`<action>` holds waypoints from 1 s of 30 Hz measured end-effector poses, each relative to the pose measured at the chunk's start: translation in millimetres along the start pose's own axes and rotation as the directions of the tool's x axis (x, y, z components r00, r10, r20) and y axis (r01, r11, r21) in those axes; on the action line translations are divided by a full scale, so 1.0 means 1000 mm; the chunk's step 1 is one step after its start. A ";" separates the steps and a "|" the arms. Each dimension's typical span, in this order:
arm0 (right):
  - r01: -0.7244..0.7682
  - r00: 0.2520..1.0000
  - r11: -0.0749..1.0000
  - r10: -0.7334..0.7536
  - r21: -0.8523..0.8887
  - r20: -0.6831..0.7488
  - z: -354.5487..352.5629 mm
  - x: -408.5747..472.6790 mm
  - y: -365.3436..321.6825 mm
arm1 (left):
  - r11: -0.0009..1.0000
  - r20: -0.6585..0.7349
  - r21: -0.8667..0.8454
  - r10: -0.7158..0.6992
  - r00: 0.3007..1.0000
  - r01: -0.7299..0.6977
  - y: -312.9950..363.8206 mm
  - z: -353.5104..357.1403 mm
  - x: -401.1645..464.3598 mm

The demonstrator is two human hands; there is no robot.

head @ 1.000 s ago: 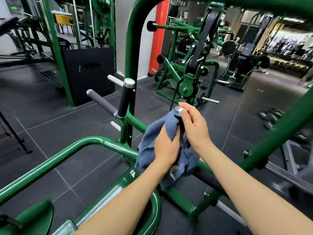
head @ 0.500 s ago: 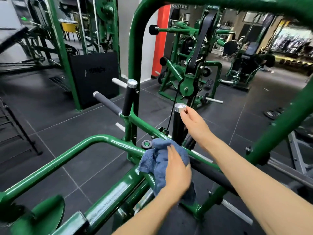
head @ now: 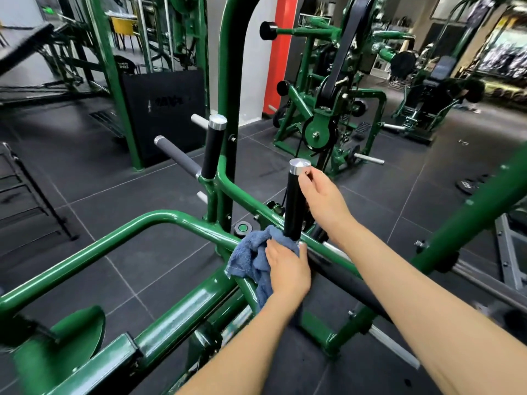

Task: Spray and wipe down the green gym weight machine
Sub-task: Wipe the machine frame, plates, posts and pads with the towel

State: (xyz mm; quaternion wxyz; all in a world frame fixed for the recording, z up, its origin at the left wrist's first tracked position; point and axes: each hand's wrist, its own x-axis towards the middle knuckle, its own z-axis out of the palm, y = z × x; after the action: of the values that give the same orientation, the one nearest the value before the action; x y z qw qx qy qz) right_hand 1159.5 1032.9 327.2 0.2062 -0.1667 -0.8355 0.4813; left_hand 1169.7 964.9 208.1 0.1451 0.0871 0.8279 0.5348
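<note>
Two bare hands work at the near upright handle (head: 294,201) of the green weight machine (head: 159,220), a black grip with a silver cap, standing vertical from the frame's angled tube.

Left hand (head: 288,266): palm down on the blue cloth (head: 251,258), pressing it against the frame right at the foot of the handle. Fingers lie close together and bend over the cloth; fingertips touch the base of the black grip. Cloth is bunched, one corner hanging off the left side of the tube, a tail dropping below the wrist.

Right hand (head: 322,198): just beside the handle on its right, near the silver cap. Fingers curled inward, thumb side toward the grip. Whether it actually clasps the handle or only rests against it, cannot tell; the inner fingers are hidden behind the hand.

Second upright handle (head: 213,149), same black grip and silver cap, stands farther back and left, against the tall green post. A grey padded bar (head: 176,156) sticks out to its left.

A curved green tube runs from the left edge to the handle's base. A thick black roller (head: 350,283) passes under the right forearm.

Floor (head: 119,195): dark tile, pale seams. More green machines (head: 322,104) beyond, slightly blurred. Red column (head: 278,52) behind the tall post.
</note>
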 end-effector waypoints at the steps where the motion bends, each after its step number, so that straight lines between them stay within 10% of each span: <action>1: -0.029 1.000 0.999 0.029 0.012 0.005 -0.001 -0.004 0.002 | 1.000 0.000 0.013 -0.002 1.000 0.002 0.003 0.003 -0.009; 12: -0.334 0.938 0.934 0.315 0.130 0.145 -0.035 -0.085 0.065 | 0.980 0.091 -0.189 -0.053 0.994 0.069 0.038 0.002 -0.066; 17: -0.369 0.925 0.840 0.289 0.399 0.247 -0.049 -0.097 0.056 | 0.650 0.241 -0.678 -0.245 0.939 0.343 0.067 0.000 -0.077; 19: -0.300 0.928 0.952 0.277 0.059 0.247 -0.063 -0.099 0.053 | 0.559 0.317 -0.718 -0.266 0.910 0.413 0.068 -0.004 -0.083; 22: -0.096 0.965 0.837 0.212 -0.539 0.157 -0.072 -0.098 0.059 | 0.640 0.323 -0.640 -0.279 0.904 0.426 0.068 -0.003 -0.090; 30: -0.198 0.947 0.757 -0.018 -0.623 -0.322 -0.051 -0.072 0.054 | 0.816 0.054 -0.476 -0.346 0.937 0.329 0.036 -0.011 -0.061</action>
State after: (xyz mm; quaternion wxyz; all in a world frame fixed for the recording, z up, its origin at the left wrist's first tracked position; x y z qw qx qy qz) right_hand 1251.3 1062.6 289.6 0.2397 -0.3410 -0.8981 0.1402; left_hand 1223.6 951.8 253.7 0.2400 -0.1085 0.6748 0.6894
